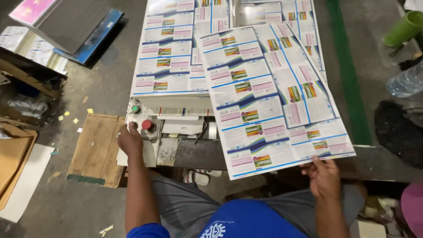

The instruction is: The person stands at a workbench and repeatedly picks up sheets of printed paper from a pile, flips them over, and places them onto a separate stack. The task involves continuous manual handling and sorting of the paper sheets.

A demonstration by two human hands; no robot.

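Right hand (325, 176) pinches the printed sheet (273, 101) by its near edge — long axis towards eleven o'clock — left hand (129, 139) rests loose at the red button (147, 124).

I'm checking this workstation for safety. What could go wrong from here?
The left hand rests on the control panel beside the red button, so a slip might press it. The right hand pinches only one edge of the tilted printed sheet, which could sag, crease or slide off.
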